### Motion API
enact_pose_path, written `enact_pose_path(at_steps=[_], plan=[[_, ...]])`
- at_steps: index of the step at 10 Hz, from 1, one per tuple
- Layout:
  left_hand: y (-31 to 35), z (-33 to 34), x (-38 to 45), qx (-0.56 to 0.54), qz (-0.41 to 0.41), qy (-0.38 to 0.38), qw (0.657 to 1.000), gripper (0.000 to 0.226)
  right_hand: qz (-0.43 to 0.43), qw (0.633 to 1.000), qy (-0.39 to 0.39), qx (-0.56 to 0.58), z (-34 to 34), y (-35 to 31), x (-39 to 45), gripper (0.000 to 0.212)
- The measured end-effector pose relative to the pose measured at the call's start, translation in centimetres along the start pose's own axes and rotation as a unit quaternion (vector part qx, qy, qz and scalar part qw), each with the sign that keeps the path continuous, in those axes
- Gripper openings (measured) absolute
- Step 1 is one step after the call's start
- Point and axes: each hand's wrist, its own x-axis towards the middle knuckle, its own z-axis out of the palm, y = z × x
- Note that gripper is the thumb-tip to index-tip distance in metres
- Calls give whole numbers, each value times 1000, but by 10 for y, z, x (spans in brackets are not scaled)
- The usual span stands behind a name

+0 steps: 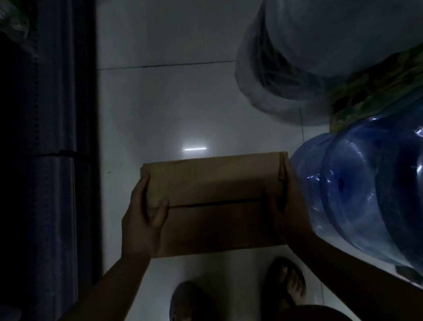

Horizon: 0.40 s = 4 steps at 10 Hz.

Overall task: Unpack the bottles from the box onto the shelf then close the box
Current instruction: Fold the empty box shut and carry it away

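A brown cardboard box [216, 186] is held above the white tiled floor in dim light. Its two top flaps lie folded down and meet at a dark seam across the middle. My left hand [143, 221] grips the box's left side, thumb on top near the seam. Gripping the right side is my right hand [287, 204], its fingers along the edge. No bottles from the box are visible. The dark shelf [28, 159] runs along the left.
Large blue water jugs [388, 190] lie on their sides close to the box's right. Another jug wrapped in plastic [334, 20] lies beyond them. My feet in sandals [287, 283] stand below the box. White tiled floor [169, 98] stretches ahead between shelf and jugs.
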Motion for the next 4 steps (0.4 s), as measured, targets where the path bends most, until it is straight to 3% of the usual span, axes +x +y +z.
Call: enact_pose_path(at_steps=[1,2,3,4], plan=[[-6,2,-1,-3,-11,-16,1000,64,-6,999,-5,49,-19,9,-9,20],[1,-1,5,36,-10,-20,999,67,154,987,42,-11,18,-9,-14,51],[23,-9,2,52,1,-5,999,69,113,955,209,-176,39,-45,-27,58],[60,-19,-17,42,28,0,999,69,125,910,294,-265,52,-110,-47,62]])
